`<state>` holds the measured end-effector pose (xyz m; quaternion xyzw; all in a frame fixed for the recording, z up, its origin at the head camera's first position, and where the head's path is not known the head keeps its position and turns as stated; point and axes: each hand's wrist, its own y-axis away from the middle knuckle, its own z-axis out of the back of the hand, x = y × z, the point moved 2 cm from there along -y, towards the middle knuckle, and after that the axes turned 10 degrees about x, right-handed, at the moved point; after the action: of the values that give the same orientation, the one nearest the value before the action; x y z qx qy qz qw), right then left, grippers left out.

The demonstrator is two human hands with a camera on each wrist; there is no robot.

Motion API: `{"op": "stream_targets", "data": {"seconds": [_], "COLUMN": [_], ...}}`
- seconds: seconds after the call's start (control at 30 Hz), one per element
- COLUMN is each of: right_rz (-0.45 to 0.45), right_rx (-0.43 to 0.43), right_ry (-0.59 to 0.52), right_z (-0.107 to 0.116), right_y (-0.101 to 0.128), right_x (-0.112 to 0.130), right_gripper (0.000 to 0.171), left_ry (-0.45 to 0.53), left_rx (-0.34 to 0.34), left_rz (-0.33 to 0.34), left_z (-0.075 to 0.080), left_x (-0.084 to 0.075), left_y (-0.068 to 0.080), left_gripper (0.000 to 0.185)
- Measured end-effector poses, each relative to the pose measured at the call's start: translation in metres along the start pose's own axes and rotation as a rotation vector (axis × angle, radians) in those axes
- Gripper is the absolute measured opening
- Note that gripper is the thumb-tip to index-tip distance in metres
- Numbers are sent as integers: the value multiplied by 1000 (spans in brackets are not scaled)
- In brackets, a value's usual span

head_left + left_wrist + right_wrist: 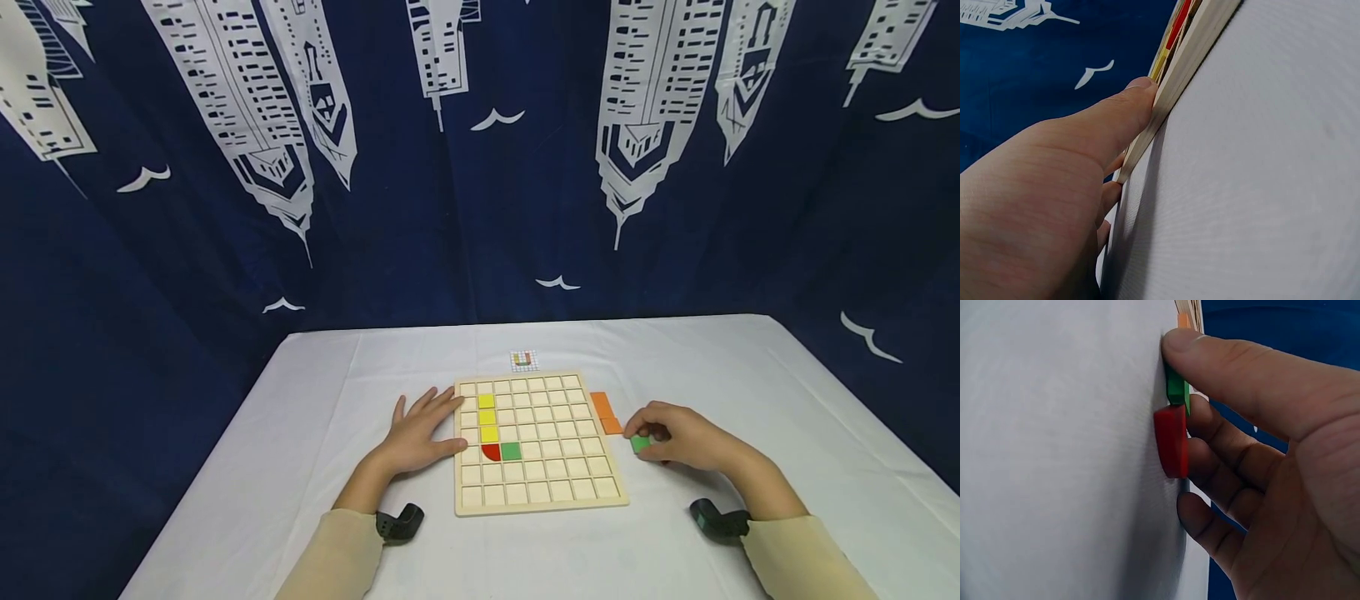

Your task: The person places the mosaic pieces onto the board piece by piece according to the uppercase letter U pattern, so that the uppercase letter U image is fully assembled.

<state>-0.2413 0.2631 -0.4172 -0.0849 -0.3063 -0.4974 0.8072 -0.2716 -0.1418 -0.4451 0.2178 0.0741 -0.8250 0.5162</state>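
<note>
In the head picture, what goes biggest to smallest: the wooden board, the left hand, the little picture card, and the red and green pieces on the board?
1. Wooden board
2. Left hand
3. Picture card
4. Red piece and green piece: they look too alike to rank.

In the head view, the tabletop (337, 400) is lit softly and evenly, while the curtain (465, 208) is left dimmer. Faint shadows are cast beneath the left hand (418, 440) and right hand (686, 437). The card (523, 361) near the tabletop's far edge is rendered too small for detail. In both wrist views, the tabletop is greyed and soft-edged shadows are thrown across it.
</note>
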Motion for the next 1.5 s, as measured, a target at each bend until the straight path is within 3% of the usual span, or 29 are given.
{"op": "stream_targets", "data": {"seconds": [0.37,0.6,1.23,1.5], "right_rz": [-13,66,236,296], "right_rx": [-9,-49,-123,-114], "right_ry": [-42,18,30,16], "right_z": [0,1,-5,-12], "right_y": [-1,-2,-17,-31], "right_x": [3,8,39,56], "right_gripper": [24,26,26,26], "left_ry": [11,1,23,10], "left_rx": [-8,-2,-15,-16], "left_rz": [-15,-12,-19,-17], "left_z": [-1,0,-3,-3], "left_x": [0,2,3,3], "left_y": [1,0,-1,-1], "left_gripper": [72,74,73,73]}}
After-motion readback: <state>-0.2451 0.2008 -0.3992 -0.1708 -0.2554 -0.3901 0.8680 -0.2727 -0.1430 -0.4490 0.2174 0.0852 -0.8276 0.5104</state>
